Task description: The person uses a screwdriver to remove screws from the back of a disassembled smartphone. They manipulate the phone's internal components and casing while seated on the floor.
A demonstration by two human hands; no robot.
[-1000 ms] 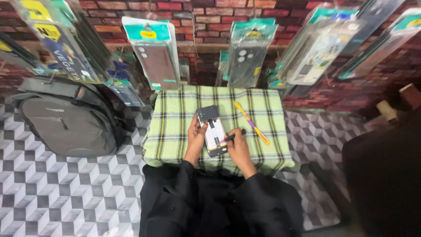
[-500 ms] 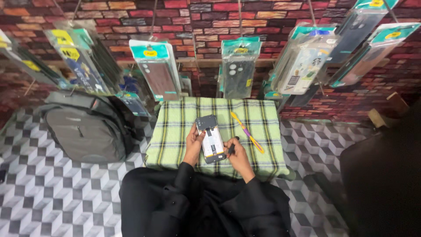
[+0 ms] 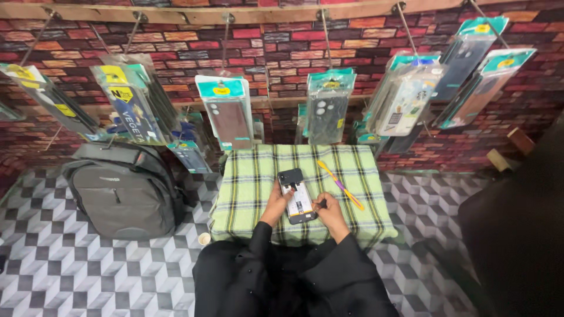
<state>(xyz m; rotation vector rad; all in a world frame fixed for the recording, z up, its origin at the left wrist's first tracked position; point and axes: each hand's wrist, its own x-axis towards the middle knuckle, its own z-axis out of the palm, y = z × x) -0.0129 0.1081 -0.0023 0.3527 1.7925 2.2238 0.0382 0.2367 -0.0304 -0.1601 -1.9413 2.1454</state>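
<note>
L hand (image 3: 276, 203) steadies opened phone (image 3: 297, 196); R hand (image 3: 330, 212) holds tool (dark, small).

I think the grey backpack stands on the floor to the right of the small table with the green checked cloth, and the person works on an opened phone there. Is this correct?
Not quite. In the head view the grey backpack stands on the floor to the left of the table with the green checked cloth, not the right. The rest holds: both hands are at the opened phone on that cloth.

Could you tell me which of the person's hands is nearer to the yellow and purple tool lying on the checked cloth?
Right. The right hand sits just below-left of the yellow and purple tool; the left hand is farther away, beyond the opened phone.
</note>
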